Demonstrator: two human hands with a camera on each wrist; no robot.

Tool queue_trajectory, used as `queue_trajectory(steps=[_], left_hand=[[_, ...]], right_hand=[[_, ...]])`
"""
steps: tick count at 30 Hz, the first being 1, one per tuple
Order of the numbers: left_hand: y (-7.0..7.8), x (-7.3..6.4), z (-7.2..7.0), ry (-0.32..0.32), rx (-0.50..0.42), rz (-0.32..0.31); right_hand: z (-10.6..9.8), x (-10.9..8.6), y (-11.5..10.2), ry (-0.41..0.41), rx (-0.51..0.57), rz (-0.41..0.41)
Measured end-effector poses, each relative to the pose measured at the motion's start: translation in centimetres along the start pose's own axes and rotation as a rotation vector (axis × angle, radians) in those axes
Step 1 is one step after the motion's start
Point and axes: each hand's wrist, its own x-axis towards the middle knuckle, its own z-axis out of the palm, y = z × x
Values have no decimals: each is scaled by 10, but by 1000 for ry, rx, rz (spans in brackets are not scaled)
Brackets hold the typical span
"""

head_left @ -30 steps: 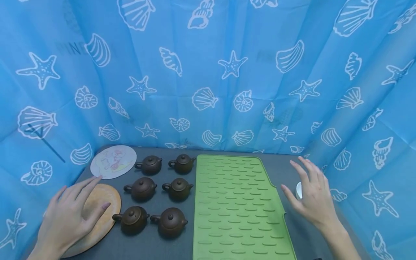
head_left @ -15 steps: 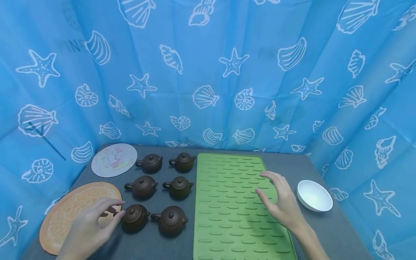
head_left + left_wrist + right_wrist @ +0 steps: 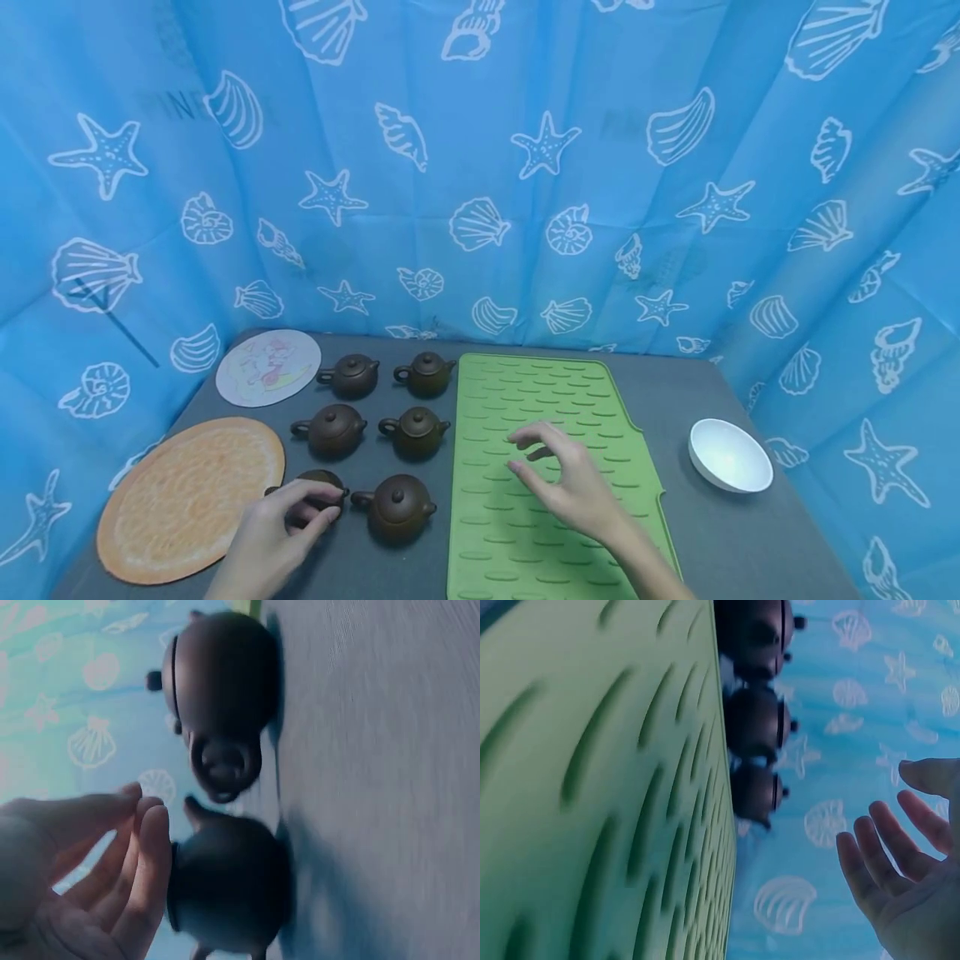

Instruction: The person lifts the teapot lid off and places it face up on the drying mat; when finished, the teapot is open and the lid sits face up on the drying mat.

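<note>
In the head view, several dark brown clay teapots stand in two columns left of the middle. My left hand [image 3: 273, 533] hovers over the front-left teapot [image 3: 318, 477] and partly covers it. Its fingers are bent towards the thumb, with a gap showing between them and nothing visibly held. To the right of that hand stands the front-right teapot [image 3: 397, 510]; the left wrist view also shows this teapot [image 3: 225, 675], handle towards the fingers. Above the green ridged mat [image 3: 555, 383] hangs my right hand [image 3: 566, 483], fingers loosely bent and holding nothing.
A round orange-brown board [image 3: 187, 500] lies at the left, and behind it a pale round mat with a faint drawing [image 3: 268, 367]. At the right is a white bowl [image 3: 730, 457]. A blue shell-patterned curtain [image 3: 480, 167] surrounds the dark table.
My left hand has moved right, from over the round board to above the front-left teapot. The right hand has swung left, from before the bowl to over the green mat, uncovering the bowl.
</note>
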Motion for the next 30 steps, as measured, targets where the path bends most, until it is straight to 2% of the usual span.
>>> queue_trajectory(steps=[5, 9, 15, 19, 23, 30], left_hand=[[4, 2, 12, -37, -124, -74], [4, 4, 19, -31, -230, -79], [5, 6, 28, -48, -324, -121], [6, 8, 31, -42, -335, -132], [7, 10, 32, -42, -317, -120], [10, 12, 35, -35, -279, -117]], right_hand=[[22, 8, -15, -111, 143, 48], [39, 15, -27, -199, 249, 87], [64, 26, -39, -300, 353, 214], [79, 34, -42, -344, 378, 301], [90, 41, -40, -371, 414, 347], [104, 46, -32, -446, 450, 358]])
